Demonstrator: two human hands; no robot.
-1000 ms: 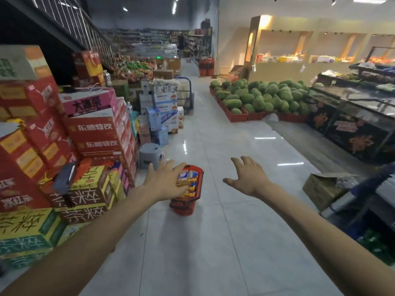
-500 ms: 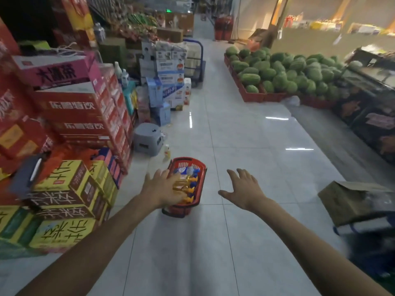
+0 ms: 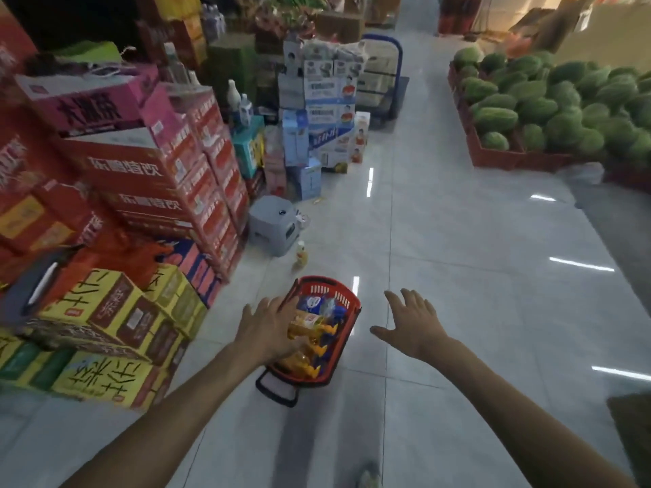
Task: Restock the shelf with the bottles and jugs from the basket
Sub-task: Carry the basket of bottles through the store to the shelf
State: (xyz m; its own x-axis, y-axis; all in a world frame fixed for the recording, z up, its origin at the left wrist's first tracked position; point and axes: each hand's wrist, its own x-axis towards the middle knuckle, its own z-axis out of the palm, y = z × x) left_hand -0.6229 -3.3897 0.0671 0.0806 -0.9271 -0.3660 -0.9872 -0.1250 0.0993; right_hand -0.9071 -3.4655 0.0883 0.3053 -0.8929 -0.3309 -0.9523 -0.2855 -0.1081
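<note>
A red shopping basket (image 3: 347, 304) with black handles stands on the tiled floor just ahead of me. It holds several yellow oil bottles (image 3: 310, 327) with blue handles and a blue-labelled pack. My left hand (image 3: 266, 327) reaches out with spread fingers and covers the basket's left rim in this view; whether it touches is unclear. Right of the basket, my right hand (image 3: 414, 325) hovers over the floor, fingers spread and holding nothing. A single small yellow bottle (image 3: 300, 256) stands on the floor beyond the basket.
Stacked red, pink and yellow drink cartons (image 3: 141, 191) line the left side. A grey step stool (image 3: 274, 223) sits beyond the basket. Blue and white boxes (image 3: 324, 110) and a trolley stand further back. Crates of watermelons (image 3: 549, 107) fill the right.
The view has tilted down and drawn closer to the basket. Both hands have stretched further forward, the left one now over the basket's left rim.
</note>
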